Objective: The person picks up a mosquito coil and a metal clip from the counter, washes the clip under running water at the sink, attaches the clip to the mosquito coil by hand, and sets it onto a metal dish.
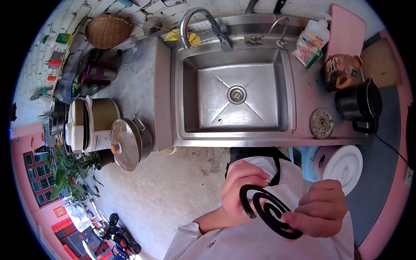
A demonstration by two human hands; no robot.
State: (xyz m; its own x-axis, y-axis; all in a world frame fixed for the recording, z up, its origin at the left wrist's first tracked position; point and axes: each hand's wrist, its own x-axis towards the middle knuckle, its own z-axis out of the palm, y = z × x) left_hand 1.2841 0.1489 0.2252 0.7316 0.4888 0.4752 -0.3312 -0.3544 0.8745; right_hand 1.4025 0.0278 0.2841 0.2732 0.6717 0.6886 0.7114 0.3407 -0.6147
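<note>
A black spiral coil (270,213) is held up in front of the light shirt, below the sink's front edge. My left hand (239,189) is closed at the coil's upper left side, its fingers curled behind the outer ring. On the other side, my right hand (321,209) is closed, with its thumb and fingertips pinching the coil near its inner turns. One blunt end of the coil points down at the left.
Beyond the hands is a steel sink (236,93) with a curved faucet (197,21). A lidded pot (126,144) and a rice cooker (102,119) stand left. To the right are a dark kettle (356,103), a round perforated disc (322,123) and a white-lidded bucket (343,168).
</note>
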